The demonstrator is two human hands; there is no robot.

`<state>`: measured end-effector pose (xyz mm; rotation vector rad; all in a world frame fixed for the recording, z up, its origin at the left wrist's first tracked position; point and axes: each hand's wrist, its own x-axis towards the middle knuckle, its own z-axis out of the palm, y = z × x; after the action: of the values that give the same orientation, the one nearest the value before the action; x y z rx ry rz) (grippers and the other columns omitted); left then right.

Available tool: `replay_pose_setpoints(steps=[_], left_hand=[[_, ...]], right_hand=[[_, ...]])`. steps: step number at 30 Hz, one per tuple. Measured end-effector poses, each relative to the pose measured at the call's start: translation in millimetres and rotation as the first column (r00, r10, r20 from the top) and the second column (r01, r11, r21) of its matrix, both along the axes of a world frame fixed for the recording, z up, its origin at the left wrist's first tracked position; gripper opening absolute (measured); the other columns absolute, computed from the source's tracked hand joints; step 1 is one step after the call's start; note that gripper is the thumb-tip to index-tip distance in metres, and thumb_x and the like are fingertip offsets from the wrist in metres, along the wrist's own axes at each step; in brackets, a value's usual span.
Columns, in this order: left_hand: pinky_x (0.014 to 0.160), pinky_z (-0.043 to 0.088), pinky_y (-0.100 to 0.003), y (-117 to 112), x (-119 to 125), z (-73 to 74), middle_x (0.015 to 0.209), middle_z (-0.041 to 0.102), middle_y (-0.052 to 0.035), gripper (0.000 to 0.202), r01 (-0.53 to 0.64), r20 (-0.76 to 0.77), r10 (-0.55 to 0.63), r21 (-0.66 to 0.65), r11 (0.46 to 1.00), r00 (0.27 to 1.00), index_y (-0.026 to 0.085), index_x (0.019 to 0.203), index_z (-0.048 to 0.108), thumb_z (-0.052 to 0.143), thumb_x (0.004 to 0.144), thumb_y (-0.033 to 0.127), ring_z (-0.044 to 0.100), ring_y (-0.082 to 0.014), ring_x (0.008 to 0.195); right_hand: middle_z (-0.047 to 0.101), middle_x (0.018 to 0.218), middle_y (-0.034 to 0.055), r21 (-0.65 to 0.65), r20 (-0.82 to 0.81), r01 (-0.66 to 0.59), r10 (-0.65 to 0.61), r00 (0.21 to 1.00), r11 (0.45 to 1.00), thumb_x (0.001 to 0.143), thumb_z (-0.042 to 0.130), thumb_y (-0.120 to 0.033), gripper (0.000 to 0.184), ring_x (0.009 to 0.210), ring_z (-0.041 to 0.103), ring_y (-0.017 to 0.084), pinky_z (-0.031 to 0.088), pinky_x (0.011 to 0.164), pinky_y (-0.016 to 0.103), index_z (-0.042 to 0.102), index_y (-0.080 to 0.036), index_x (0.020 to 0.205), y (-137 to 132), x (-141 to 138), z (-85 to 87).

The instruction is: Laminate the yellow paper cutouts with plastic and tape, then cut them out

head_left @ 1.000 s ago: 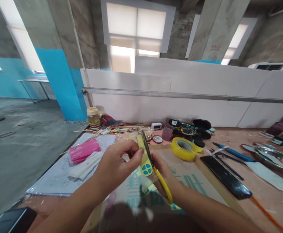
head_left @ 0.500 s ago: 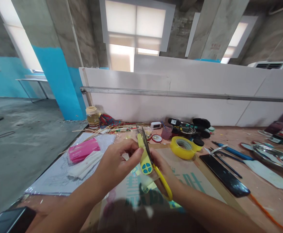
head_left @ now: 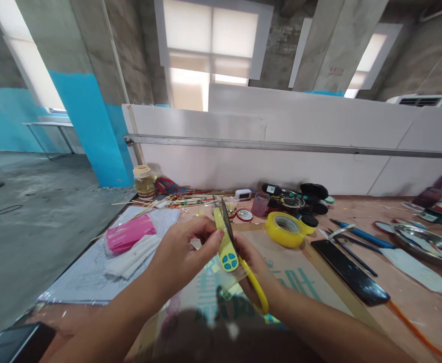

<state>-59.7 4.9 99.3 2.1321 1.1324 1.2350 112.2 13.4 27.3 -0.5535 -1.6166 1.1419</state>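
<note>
My left hand [head_left: 190, 248] pinches a long yellow strip [head_left: 226, 244] between thumb and fingers. A blue four-part round pattern marks its near end, and clear film sticks out around that end. Scissors with a yellow handle [head_left: 259, 288] are in my right hand [head_left: 258, 265], their dark blades pointing away along the strip's right edge. Whether the blades touch the strip I cannot tell. Below both hands lies a printed cardboard sheet [head_left: 296, 267] with small yellow and blue pieces on it, partly in shadow.
Yellow tape rolls [head_left: 287, 229] stand right of my hands, beside a black phone [head_left: 349, 272] and a blue-handled tool [head_left: 368, 236]. A metal dish [head_left: 429, 242] lies far right. On the left are a pink tissue pack [head_left: 130, 234] and a glass jar [head_left: 144, 184].
The hands, scissors and yellow strip hold nearly the same pose. Only a slight shift of the whole view shows, and the clear film by the strip's near end looks slightly different.
</note>
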Motion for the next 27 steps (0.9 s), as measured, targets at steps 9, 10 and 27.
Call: replay_pose_setpoints(steps=[9,10,27], left_hand=[[0.057,0.044,-0.021,-0.4,-0.2,0.5,0.064,0.063,0.0041,0.025,0.007,0.002,-0.007,0.011,1.0,1.0,0.02,0.069,0.061,0.054,0.092,0.028,0.058,-0.0106,0.06],[0.057,0.044,-0.021,-0.5,-0.3,0.3,0.063,0.063,0.0043,0.025,0.005,0.002,-0.005,0.009,1.0,1.0,0.02,0.069,0.061,0.055,0.092,0.028,0.058,-0.0104,0.059],[0.054,0.042,-0.021,1.4,-0.8,1.4,0.061,0.061,0.0049,0.025,-0.017,-0.019,0.019,0.059,0.998,1.0,0.02,0.067,0.06,0.054,0.09,0.027,0.056,-0.0099,0.058]], right_hand=[[0.068,0.093,0.0047,0.002,0.024,0.063,-0.063,0.998,0.998,0.09,0.066,-0.057,0.032,0.08,0.062,0.022,0.053,0.071,0.034,0.065,-0.028,0.103,1.0,-0.3,-2.7],[0.069,0.093,0.0048,-0.001,0.024,0.067,-0.067,0.997,0.998,0.089,0.066,-0.058,0.033,0.08,0.062,0.022,0.053,0.071,0.034,0.065,-0.028,0.102,0.9,-0.5,-1.8],[0.067,0.085,0.0009,-0.034,-0.016,0.025,-0.025,1.0,0.999,0.085,0.072,-0.058,0.039,0.073,0.059,0.017,0.049,0.065,0.027,0.065,-0.025,0.104,7.0,2.2,-8.0]])
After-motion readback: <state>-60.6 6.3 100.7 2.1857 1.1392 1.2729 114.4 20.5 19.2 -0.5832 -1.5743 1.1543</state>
